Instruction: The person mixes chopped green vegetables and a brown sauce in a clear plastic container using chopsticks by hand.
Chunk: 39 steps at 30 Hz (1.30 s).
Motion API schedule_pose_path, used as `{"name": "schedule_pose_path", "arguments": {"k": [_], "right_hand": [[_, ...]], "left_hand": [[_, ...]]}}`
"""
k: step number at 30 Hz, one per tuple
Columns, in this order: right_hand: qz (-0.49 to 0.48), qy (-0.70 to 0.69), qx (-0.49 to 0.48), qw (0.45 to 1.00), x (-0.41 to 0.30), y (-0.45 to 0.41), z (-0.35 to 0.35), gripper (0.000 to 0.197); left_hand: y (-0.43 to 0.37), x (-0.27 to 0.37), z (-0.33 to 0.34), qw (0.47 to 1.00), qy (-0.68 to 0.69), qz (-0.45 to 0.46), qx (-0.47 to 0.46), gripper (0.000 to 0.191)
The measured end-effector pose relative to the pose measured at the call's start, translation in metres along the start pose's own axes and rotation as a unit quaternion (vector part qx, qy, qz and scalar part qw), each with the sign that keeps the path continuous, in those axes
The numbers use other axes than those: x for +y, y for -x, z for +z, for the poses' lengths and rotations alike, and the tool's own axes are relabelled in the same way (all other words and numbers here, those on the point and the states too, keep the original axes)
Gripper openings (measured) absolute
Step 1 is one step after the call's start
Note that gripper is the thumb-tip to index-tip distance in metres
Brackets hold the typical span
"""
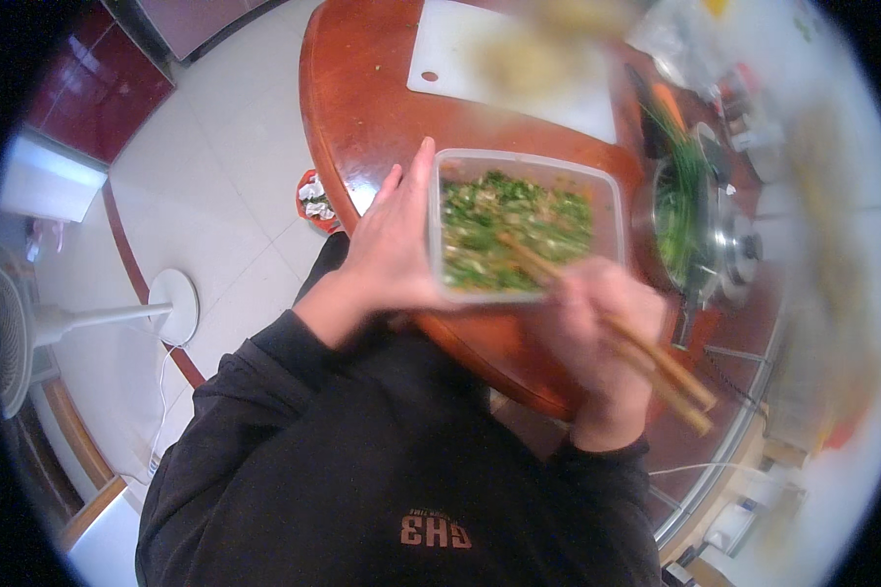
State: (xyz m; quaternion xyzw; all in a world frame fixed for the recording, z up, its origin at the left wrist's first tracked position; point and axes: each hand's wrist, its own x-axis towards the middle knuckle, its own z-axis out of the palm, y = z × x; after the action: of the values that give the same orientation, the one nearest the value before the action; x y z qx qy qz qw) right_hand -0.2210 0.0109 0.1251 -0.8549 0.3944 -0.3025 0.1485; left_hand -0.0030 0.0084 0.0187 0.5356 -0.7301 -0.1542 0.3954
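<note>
A clear plastic container with a chopped green filling stands at the near edge of the wooden table. My left hand is spread against its left wall, steadying it, with the thumb low along the near side. In my right hand is a pair of wooden chopsticks, tilted so that their tips reach into the filling. The greens are mixed with pale and orange bits. Motion blurs the right hand, and the chopstick tips are partly hidden in the mixture.
Beyond the container, a white cutting board lies on the round wooden table. Right of it are a metal pot and long green stalks. A red bag is beside the table's left edge; a white fan stands on the floor. Smears blur the upper right.
</note>
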Motion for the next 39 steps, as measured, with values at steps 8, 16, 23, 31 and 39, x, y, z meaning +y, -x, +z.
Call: {"name": "schedule_pose_path", "arguments": {"k": [8,16,23,31,39], "right_hand": [[0.077,-0.061,0.078,0.992,0.011,-0.003,-0.005,0.013],[0.056,-0.143,0.168,0.974,0.007,-0.012,-0.001,0.014],[0.025,-0.167,0.105,0.980,0.018,-0.002,-0.014,0.015],[-0.041,-0.073,0.025,0.996,0.006,-0.005,0.010,0.013],[0.054,-0.093,0.088,0.990,0.022,0.016,-0.013,0.015]], "left_hand": [[0.004,0.000,-0.001,0.999,0.040,-0.016,-0.013,0.142],[0.005,-0.001,0.000,1.000,0.011,-0.008,-0.013,0.144],[0.005,-0.002,0.000,1.000,0.000,-0.010,-0.010,0.145],[0.005,0.000,0.000,0.999,0.017,-0.026,-0.026,0.145],[0.004,0.003,0.001,1.000,-0.019,-0.013,-0.008,0.146]]}}
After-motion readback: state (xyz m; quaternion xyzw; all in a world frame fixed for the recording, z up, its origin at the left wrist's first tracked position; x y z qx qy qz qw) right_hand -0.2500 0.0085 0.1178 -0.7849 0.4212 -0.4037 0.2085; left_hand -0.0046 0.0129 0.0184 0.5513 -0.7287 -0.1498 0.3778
